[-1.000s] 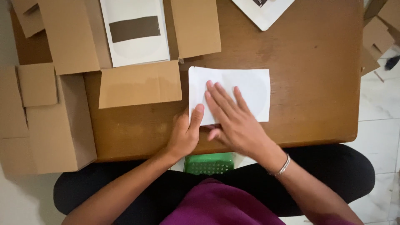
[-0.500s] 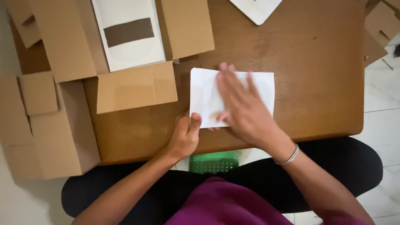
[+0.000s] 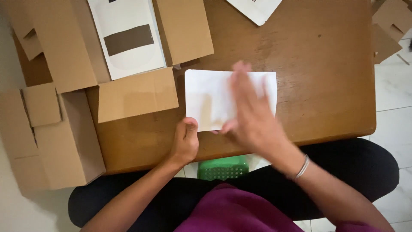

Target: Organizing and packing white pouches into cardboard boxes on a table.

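At the far left a flattened brown cardboard box (image 3: 51, 141) is hanging partly over the edge of the wooden bench (image 3: 326, 77), and beside it an open carton (image 3: 137, 92) is lying with its flaps spread, showing a white sheet with a dark brown band (image 3: 128, 41) inside. Moving toward the middle, the left hand (image 3: 185, 141) is resting at the near edge of the bench, curled almost into a fist, its thumb pressing down on the lower left corner of the white folded paper (image 3: 210, 101) and pinning it in place. The paper is lying flat on the bench just right of the carton's front flap, a plain white rectangle with clean edges and faint shading across it; whether it is a single sheet or folded double is hard to be sure of. It is looking thin, light and limp, likely to slide on the smooth wood and to crease easily, so holding it by a corner or edge with a flat press, as the thumb is doing, seems the sound way to take it. Further right, the right hand (image 3: 253, 116) is lying open and spread flat over the paper's right half, fingers extended, blurred with motion, gripping nothing; a thin bracelet (image 3: 302, 166) is circling its wrist. Below the bench edge a green perforated basket (image 3: 223, 168) is peeking out above the person's lap. At the top right another white sheet (image 3: 257, 7) and more cardboard pieces (image 3: 388, 25) are lying.
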